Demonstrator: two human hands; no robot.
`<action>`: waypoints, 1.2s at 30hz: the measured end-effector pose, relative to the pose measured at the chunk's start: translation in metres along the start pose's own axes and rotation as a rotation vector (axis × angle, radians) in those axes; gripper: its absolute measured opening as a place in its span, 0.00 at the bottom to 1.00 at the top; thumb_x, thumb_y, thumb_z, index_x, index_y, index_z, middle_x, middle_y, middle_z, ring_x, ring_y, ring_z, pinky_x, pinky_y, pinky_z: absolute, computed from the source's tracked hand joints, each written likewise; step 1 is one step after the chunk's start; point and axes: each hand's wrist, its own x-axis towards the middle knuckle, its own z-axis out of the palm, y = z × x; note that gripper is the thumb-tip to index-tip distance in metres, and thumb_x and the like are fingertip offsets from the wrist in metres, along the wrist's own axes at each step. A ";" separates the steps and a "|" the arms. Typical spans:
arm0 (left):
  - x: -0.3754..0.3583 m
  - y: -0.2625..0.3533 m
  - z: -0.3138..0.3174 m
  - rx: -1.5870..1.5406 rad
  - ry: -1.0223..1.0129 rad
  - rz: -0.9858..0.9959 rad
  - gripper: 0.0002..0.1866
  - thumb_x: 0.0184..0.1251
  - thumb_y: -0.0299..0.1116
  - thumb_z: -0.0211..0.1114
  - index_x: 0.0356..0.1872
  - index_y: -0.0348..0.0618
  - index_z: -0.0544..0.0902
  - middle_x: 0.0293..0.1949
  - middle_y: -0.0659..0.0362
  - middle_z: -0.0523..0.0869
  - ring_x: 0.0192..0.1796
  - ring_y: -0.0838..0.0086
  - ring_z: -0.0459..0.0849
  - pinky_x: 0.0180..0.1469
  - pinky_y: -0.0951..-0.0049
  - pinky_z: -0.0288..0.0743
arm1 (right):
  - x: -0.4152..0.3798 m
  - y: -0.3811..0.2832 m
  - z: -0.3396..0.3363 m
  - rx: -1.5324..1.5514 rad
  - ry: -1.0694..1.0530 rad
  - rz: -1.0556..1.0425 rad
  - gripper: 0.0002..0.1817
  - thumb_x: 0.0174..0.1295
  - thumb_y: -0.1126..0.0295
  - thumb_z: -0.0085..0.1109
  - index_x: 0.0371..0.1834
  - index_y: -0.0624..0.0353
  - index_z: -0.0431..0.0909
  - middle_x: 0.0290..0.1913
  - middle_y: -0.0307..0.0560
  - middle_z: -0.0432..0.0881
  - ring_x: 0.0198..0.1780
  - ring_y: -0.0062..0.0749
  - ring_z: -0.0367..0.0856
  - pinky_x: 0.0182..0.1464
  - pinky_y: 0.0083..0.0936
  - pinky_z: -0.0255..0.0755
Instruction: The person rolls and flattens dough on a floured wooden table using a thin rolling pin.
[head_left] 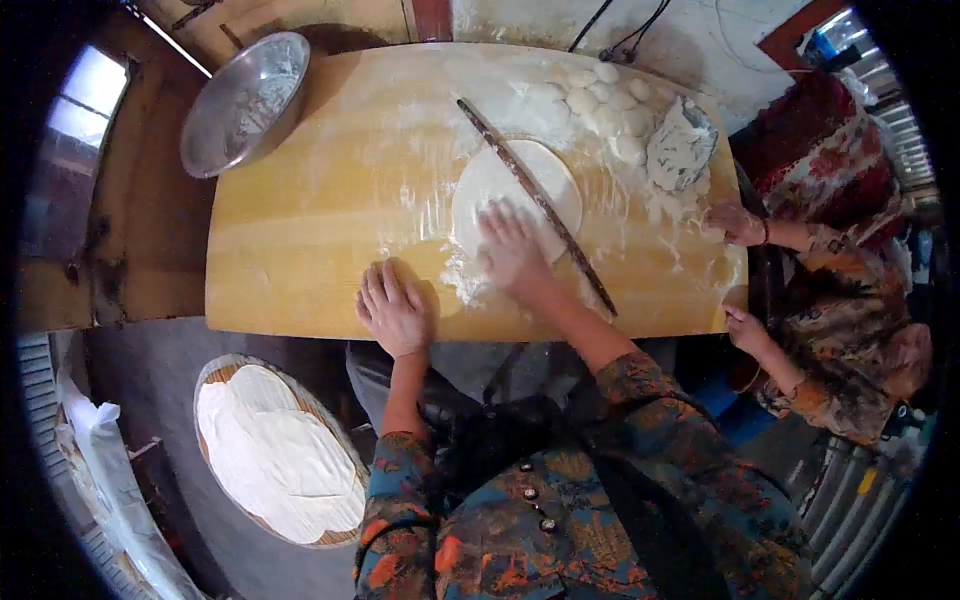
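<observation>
A thin round sheet of dough (545, 165) lies on the floury wooden table (300, 230). Across it, slanting from upper left to lower right, rests a slim dark rolling pin (535, 190). My right hand (515, 250) lies flat on the lower left part of the sheet, left of the pin, with fingers stretched out; it does not hold the pin. Near the front edge, my left hand (395, 312) is palm down on the bare wood, fingers extended and nothing in them. Loose flour (465, 275) is scattered between the two hands.
Several dough balls (605, 110) and a floury bag (682, 145) are at the back right. A metal bowl (247, 105) stands at the back left. Below, a round board (215, 372) carries stacked dough sheets (285, 455). Another person's hands (738, 223) touch the right edge.
</observation>
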 end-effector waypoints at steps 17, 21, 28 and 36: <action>-0.005 -0.003 0.007 0.025 -0.092 0.018 0.30 0.66 0.43 0.56 0.68 0.44 0.67 0.68 0.49 0.68 0.72 0.55 0.62 0.71 0.51 0.52 | -0.036 0.036 -0.072 -0.033 -0.178 0.398 0.16 0.59 0.65 0.54 0.47 0.64 0.75 0.47 0.60 0.78 0.51 0.55 0.76 0.55 0.51 0.68; -0.007 0.021 0.009 -0.041 -0.095 0.033 0.34 0.67 0.44 0.55 0.71 0.38 0.62 0.72 0.46 0.62 0.75 0.54 0.56 0.73 0.49 0.46 | -0.085 0.073 -0.036 0.112 -0.011 0.419 0.17 0.58 0.65 0.57 0.49 0.61 0.72 0.47 0.63 0.77 0.50 0.61 0.76 0.54 0.49 0.69; -0.014 0.104 0.011 -0.056 -0.431 0.559 0.38 0.67 0.47 0.56 0.73 0.37 0.57 0.76 0.45 0.53 0.78 0.55 0.49 0.77 0.51 0.38 | -0.120 0.063 -0.065 0.282 -0.076 0.736 0.17 0.63 0.62 0.52 0.48 0.64 0.73 0.45 0.62 0.78 0.50 0.59 0.78 0.49 0.50 0.73; -0.026 0.177 0.026 -0.277 -0.528 0.881 0.39 0.65 0.48 0.59 0.72 0.36 0.59 0.73 0.45 0.60 0.76 0.52 0.54 0.77 0.52 0.42 | -0.120 0.085 -0.043 0.066 0.005 0.603 0.17 0.64 0.61 0.51 0.51 0.61 0.73 0.41 0.60 0.80 0.43 0.57 0.81 0.44 0.49 0.75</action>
